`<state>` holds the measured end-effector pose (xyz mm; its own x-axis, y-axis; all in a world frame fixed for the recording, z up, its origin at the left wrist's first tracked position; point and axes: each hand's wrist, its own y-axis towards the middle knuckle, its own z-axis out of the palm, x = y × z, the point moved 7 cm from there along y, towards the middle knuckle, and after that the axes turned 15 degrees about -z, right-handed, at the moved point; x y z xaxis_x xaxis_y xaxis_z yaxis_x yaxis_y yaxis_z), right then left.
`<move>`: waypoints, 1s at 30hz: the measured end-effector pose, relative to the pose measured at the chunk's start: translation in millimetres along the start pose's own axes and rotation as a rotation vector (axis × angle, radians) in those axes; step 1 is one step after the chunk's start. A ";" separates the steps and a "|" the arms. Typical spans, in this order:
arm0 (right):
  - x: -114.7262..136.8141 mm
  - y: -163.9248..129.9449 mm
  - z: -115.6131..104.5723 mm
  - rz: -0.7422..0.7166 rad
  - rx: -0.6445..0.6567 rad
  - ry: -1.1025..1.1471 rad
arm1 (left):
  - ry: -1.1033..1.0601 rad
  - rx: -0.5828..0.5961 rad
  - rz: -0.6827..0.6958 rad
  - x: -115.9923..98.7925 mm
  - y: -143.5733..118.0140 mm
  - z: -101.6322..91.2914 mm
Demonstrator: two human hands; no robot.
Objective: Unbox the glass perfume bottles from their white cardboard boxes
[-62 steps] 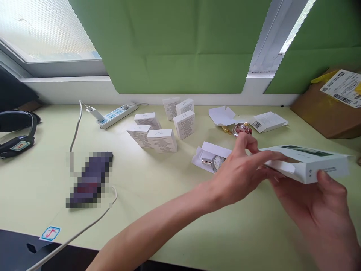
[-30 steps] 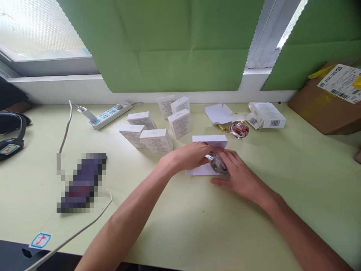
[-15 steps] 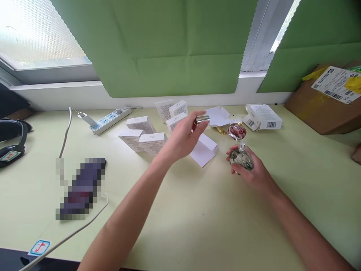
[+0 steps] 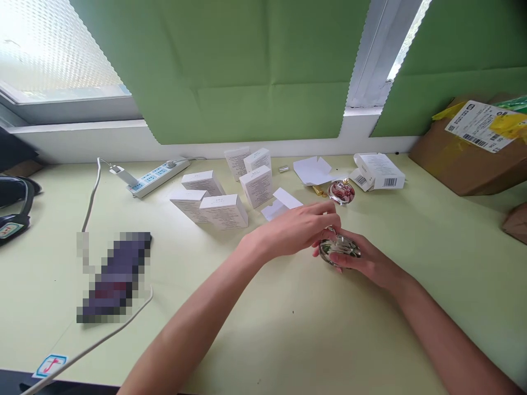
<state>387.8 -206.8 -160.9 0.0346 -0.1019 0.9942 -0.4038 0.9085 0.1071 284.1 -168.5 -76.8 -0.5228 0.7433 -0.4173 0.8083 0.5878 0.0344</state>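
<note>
Both hands meet over the middle of the pale green worktop [image 4: 370, 340]. The right hand [image 4: 366, 260] has its grip wrapped around a small round glass bottle [image 4: 340, 249], fingers curled under and around it, held just above the worktop surface. The left hand [image 4: 302, 227] comes in from the other side with its fingertips pinched together at the top of the bottle; whether they actually clamp anything there I can't tell, the spot is too small and partly covered.

Just behind the hands lies an opened white flap box [image 4: 280, 204], flat on the worktop. Further back sits a reddish round bottle [image 4: 341, 192] beside another unfolded white carton [image 4: 313, 170] and a barcode box [image 4: 379, 171]. A small silver cap [image 4: 284, 169] lies on its own near the wall. Left of that there's a cluster of closed white boxes [image 4: 224, 211], some standing, some tilted. A power strip [image 4: 158, 173] with a cable runs along the back left, and a brown cardboard parcel [image 4: 473, 159] sits at the far right.
</note>
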 end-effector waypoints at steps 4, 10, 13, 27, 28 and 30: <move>2.5 1.6 -0.8 -0.049 -0.031 -0.070 | 0.210 -0.093 0.048 -4.4 1.7 2.8; 7.8 5.2 -8.3 -0.211 -0.286 -0.529 | 0.419 -0.245 -0.072 0.8 9.3 13.9; 9.9 4.7 -6.3 -0.275 -0.363 -0.631 | 0.420 -0.284 -0.098 0.1 15.2 17.6; -15.3 -0.9 -48.3 -0.133 -0.579 -0.533 | 0.313 -0.142 -0.551 75.9 58.5 -24.2; -17.0 -1.3 -49.4 -0.112 -0.582 -0.515 | 0.333 -0.146 -0.580 79.7 60.3 -24.1; -21.7 -2.5 -52.4 -0.058 -0.593 -0.496 | 0.312 -0.181 -0.586 78.6 55.2 -28.1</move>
<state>435.9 -185.7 -182.2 -0.4291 -0.1987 0.8811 0.1477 0.9469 0.2855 280.0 -68.7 -82.2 -0.9352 0.3282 -0.1329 0.3250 0.9446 0.0455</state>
